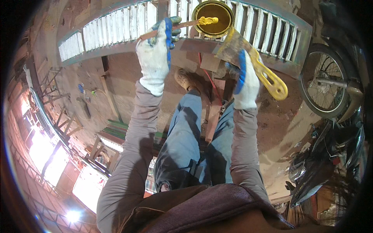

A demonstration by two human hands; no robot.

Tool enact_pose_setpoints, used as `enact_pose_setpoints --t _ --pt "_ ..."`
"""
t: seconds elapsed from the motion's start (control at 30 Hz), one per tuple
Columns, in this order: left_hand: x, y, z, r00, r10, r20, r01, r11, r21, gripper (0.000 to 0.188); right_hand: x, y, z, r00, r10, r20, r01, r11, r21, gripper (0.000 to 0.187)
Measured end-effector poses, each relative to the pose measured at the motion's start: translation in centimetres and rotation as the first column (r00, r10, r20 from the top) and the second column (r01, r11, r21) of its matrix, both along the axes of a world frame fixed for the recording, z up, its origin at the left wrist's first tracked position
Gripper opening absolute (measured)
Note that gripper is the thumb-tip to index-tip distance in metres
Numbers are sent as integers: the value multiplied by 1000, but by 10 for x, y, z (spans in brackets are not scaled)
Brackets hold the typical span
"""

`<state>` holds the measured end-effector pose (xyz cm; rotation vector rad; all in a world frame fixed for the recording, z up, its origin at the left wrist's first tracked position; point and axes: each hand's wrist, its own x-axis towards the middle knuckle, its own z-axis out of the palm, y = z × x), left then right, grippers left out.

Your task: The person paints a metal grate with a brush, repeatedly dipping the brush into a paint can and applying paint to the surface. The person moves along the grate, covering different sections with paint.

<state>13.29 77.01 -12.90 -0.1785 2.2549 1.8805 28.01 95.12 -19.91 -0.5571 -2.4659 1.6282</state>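
My left hand (153, 54), in a white glove with blue palm and fingers, is closed round a wooden stick (182, 25). A lump of yellow paste (208, 20) clings to the stick's far end, over the mouth of an open round can (213, 33). My right hand (247, 79), gloved the same way, grips a wide putty knife (258, 62) with a yellow handle near where the blade begins. Its smeared blade points up and left, close to the can's near rim. The can stands on a slatted louvre panel (116, 29) with whitish slats; its bottom is hidden.
A motorbike wheel (326, 80) stands at the right end of the panel. Wooden pieces (110, 95) and a red cord (206, 72) lie on the dirt floor. A green slatted bench (116, 130) is at lower left, with dark bags (322, 165) at lower right.
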Motion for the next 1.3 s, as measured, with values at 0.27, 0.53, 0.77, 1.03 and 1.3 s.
enact_pose_setpoints --t 0.27,0.53,0.77,1.03,1.3 --pt "25 -3 9 920 -264 -290 194 949 -248 22 -49 -36 -22 993 -113 -31 116 987 111 45" --pt "47 -9 -3 635 -624 -456 285 738 -612 32 -53 -50 0 913 -394 106 368 684 -630 36" --pt "46 -9 -25 586 -640 -497 287 738 -611 40 -42 -48 -10 903 -430 7 337 696 -634 36" --pt "13 10 -58 713 -533 -455 162 757 -633 22 7 -23 -11 911 -404 -82 218 641 -736 34" --pt "-9 10 -108 981 -190 34 190 919 -346 65 92 127 -46 857 -514 15 493 830 262 31"
